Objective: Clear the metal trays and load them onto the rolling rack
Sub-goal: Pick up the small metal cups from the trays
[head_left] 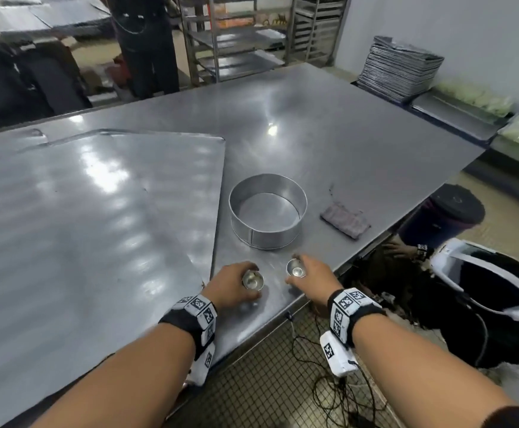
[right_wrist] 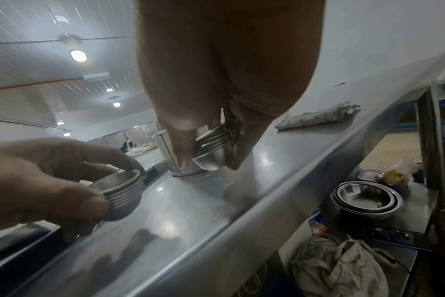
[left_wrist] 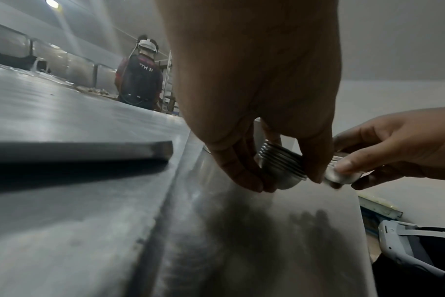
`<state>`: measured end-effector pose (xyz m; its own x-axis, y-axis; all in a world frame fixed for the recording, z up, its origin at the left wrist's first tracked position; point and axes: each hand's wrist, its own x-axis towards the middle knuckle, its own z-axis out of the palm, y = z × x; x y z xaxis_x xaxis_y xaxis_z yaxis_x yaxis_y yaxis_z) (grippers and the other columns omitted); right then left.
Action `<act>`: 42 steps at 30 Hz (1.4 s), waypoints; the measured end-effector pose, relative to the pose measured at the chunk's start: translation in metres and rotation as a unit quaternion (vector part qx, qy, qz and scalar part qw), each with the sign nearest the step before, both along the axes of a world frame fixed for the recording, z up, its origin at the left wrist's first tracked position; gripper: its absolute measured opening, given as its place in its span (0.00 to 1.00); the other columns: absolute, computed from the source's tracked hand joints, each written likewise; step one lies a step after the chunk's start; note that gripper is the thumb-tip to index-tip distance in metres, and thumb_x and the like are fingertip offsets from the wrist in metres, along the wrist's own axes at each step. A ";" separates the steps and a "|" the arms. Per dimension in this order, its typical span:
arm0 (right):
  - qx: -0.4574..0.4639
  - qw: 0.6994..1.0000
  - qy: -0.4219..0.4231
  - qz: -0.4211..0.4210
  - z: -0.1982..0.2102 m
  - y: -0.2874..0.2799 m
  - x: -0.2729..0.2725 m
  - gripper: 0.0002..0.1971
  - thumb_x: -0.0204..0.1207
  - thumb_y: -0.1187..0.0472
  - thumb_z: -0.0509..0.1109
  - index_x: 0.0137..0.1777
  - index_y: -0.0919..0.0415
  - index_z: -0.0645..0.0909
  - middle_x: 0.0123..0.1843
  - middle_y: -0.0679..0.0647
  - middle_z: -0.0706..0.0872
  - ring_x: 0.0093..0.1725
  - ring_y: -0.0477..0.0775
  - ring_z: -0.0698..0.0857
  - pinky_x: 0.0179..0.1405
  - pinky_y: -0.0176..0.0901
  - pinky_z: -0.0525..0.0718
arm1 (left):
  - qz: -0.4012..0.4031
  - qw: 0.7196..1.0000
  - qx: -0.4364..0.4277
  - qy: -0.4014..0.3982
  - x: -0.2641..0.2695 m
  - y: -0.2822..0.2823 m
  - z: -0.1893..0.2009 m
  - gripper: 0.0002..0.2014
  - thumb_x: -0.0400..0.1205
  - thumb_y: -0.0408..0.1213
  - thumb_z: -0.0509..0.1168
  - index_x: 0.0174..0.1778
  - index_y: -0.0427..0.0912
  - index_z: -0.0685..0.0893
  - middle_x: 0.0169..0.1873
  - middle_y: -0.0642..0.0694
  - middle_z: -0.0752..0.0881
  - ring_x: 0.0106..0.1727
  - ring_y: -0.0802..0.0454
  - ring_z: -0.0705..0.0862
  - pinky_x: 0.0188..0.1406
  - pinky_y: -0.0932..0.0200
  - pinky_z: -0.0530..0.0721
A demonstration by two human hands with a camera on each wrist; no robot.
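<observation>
Left hand gripping one nested cup stack, right hand gripping the other, round tin at twelve o'clock, nearer the right.

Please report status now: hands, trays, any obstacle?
Left hand and right hand each grip a stack of small cups. Large tray still on table. Round ring mould ahead.
</observation>
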<state>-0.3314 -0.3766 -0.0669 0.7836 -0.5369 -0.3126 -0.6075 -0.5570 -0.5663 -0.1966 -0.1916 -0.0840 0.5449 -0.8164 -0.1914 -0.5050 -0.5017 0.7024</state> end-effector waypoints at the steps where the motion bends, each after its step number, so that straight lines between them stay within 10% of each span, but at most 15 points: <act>1: 0.003 1.000 0.002 0.005 -0.003 -0.003 0.002 0.32 0.74 0.52 0.79 0.78 0.54 0.74 0.71 0.56 0.84 0.67 0.58 0.83 0.70 0.46 0.79 | 0.001 1.000 0.003 0.000 -0.001 -0.003 -0.001 0.23 0.71 0.46 0.79 0.62 0.51 0.85 0.53 0.55 0.89 0.54 0.58 0.85 0.54 0.65 0.79; 6: -0.004 0.999 0.023 0.040 -0.015 -0.007 0.008 0.36 0.73 0.52 0.78 0.81 0.53 0.72 0.77 0.54 0.79 0.73 0.58 0.79 0.73 0.45 0.75 | 0.017 1.000 0.016 -0.004 -0.001 -0.010 -0.009 0.18 0.73 0.43 0.77 0.58 0.50 0.86 0.50 0.55 0.90 0.51 0.59 0.85 0.45 0.77 0.73; 12: -0.004 0.999 0.023 0.032 -0.017 -0.012 0.018 0.38 0.72 0.53 0.78 0.82 0.53 0.70 0.78 0.53 0.78 0.75 0.57 0.78 0.74 0.45 0.74 | 0.003 1.000 0.014 -0.003 0.006 -0.022 -0.008 0.17 0.71 0.46 0.77 0.54 0.49 0.86 0.46 0.51 0.90 0.49 0.55 0.86 0.52 0.58 0.82; 22: -0.014 0.999 -0.012 -0.035 -0.019 -0.022 0.028 0.32 0.70 0.55 0.80 0.74 0.55 0.77 0.66 0.57 0.84 0.64 0.60 0.84 0.62 0.43 0.78 | -0.031 0.999 -0.025 0.012 0.023 -0.049 -0.013 0.24 0.69 0.48 0.79 0.60 0.51 0.84 0.48 0.56 0.88 0.50 0.59 0.85 0.53 0.58 0.83; 29: -0.006 1.000 -0.015 0.009 -0.016 -0.048 0.034 0.30 0.70 0.59 0.78 0.74 0.50 0.79 0.65 0.56 0.85 0.64 0.59 0.84 0.62 0.43 0.79 | 0.014 0.999 -0.047 0.014 0.018 -0.066 -0.015 0.15 0.69 0.45 0.80 0.47 0.54 0.83 0.41 0.56 0.87 0.42 0.68 0.83 0.38 0.75 0.73; 42: 0.024 0.991 -0.017 0.130 -0.010 -0.112 0.027 0.18 0.68 0.56 0.74 0.59 0.44 0.80 0.53 0.49 0.90 0.53 0.55 0.87 0.53 0.50 0.85 | 0.141 0.987 -0.065 0.036 -0.026 -0.112 -0.024 0.18 0.70 0.49 0.79 0.53 0.51 0.87 0.46 0.55 0.91 0.49 0.61 0.88 0.52 0.50 0.87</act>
<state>-0.3046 -0.4889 -0.0774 0.9039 -0.3013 -0.3035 -0.4273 -0.6638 -0.6138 -0.2227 -0.3040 -0.1084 0.7422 -0.6548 -0.1424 -0.3041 -0.5186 0.7991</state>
